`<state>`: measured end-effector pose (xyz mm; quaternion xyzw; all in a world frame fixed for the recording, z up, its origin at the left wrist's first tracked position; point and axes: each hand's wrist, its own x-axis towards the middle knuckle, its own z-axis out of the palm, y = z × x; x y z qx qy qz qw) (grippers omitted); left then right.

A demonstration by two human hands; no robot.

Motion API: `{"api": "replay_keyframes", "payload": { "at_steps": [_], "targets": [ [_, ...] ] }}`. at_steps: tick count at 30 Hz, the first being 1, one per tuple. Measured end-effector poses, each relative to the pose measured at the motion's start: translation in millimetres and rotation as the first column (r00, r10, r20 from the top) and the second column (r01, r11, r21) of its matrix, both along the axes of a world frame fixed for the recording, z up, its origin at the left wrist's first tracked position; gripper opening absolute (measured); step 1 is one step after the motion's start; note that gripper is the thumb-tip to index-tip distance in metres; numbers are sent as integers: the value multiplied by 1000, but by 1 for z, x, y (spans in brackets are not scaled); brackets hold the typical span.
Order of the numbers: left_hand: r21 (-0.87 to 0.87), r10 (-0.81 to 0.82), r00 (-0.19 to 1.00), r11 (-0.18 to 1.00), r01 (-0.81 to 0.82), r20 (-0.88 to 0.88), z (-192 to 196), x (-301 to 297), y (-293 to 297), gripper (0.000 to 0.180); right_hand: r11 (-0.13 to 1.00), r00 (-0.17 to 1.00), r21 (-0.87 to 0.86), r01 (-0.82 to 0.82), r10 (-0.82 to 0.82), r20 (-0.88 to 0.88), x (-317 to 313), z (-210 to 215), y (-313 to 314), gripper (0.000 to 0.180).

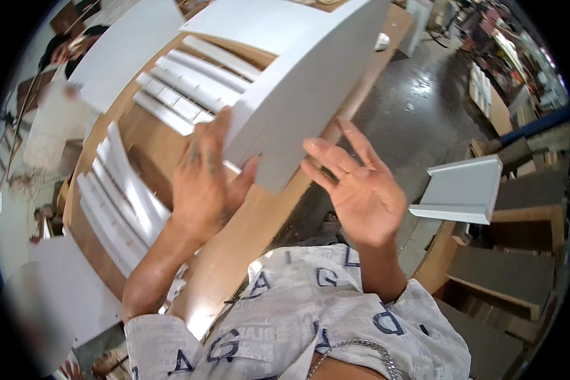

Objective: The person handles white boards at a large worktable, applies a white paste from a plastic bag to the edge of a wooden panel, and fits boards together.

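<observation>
A long white panel [297, 95] stands on edge on the wooden table, running away from me. My left hand [202, 174] is at its near end, with the fingers along the left side and the thumb at the near corner, steadying it. My right hand [364, 190] is open to the right of the panel, palm up and fingers spread, with nothing in it. The fingertips are close to the panel's right face; whether they touch it I cannot tell.
Several white strips [196, 82] lie in rows on the wooden table [218, 275], with more strips [117, 209] nearer left. White sheets [139, 47] flank the table's far left. On the right are a white tray-like piece [460, 188] and wooden frames [500, 278]. People are at the left.
</observation>
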<state>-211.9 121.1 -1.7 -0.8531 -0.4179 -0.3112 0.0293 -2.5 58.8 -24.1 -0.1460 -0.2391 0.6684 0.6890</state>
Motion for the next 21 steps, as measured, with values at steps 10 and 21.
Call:
{"api": "replay_keyframes", "payload": {
  "at_steps": [10, 21],
  "targets": [
    [-166, 88, 919, 973, -162, -384, 53, 36, 9, 65, 923, 843, -230, 310, -155, 515, 70, -65, 7, 16],
    [-249, 217, 813, 881, -401, -540, 69, 146, 79, 58, 908, 624, -177, 380, -110, 773, 223, -120, 61, 35]
  ]
}}
